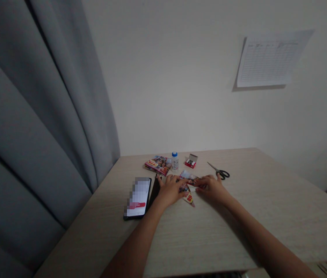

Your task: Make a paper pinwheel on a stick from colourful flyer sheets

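Head view. Printed paper (189, 199) lies on the worktop (268, 224), nearer its back edge than its right edge, under both hands. The left hand (169, 190) is spread wide, fingertips on the paper. The right hand (212, 189) is narrow, fingers gathered at the paper's other side (whether it pinches the sheet, I cannot tell).

Risks, in my judgement: uneven pressure between the hands could skew or crease the paper; a pull in opposite directions could tear it. The scissors (220, 172) lie just beyond the right hand, blades angled towards the back edge; a backward sweep of that hand could knock them. The bottle (174, 163), upright near the back edge, could tip if bumped. The phone (139, 199), towards the left edge, could be nudged by the left forearm, which passes close to it.

Materials: the paper is thin, brightly printed, with a pale patch and one sharp corner towards the front edge. The magazines (158, 165), near the back left corner, look flat and glossy. The bottle is clear, probably plastic, blue-capped. The box (191, 161), near the back edge, is small red card, lid raised. The worktop shows pale wood grain; the scissors have dark looped handles.
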The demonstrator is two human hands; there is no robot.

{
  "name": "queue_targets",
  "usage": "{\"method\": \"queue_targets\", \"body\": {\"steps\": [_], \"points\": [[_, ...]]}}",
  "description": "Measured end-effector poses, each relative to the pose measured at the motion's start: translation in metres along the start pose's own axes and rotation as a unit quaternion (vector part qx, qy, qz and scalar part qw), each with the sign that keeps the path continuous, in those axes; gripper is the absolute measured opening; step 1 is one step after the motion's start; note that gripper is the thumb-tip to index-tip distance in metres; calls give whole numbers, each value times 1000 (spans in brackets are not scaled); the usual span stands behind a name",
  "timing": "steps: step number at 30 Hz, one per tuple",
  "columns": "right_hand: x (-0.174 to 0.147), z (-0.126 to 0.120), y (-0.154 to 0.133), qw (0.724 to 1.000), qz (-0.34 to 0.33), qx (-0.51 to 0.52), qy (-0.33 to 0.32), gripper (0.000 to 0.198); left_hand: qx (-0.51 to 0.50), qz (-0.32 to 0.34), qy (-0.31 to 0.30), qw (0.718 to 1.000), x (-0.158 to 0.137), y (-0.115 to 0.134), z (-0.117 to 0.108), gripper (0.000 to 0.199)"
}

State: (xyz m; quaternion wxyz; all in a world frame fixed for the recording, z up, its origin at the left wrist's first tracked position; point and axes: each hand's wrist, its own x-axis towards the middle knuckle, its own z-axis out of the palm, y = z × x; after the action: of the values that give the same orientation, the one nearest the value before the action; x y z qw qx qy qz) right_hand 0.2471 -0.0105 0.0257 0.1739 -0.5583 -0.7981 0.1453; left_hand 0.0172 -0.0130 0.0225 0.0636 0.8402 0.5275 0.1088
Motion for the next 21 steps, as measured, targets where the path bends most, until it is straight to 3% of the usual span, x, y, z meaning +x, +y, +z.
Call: {"method": "queue_targets", "body": {"steps": [21], "points": [[-4, -3, -5, 1000, -3, 16, 9, 23, 9, -1, 24, 1000, 0, -1, 5, 42]]}}
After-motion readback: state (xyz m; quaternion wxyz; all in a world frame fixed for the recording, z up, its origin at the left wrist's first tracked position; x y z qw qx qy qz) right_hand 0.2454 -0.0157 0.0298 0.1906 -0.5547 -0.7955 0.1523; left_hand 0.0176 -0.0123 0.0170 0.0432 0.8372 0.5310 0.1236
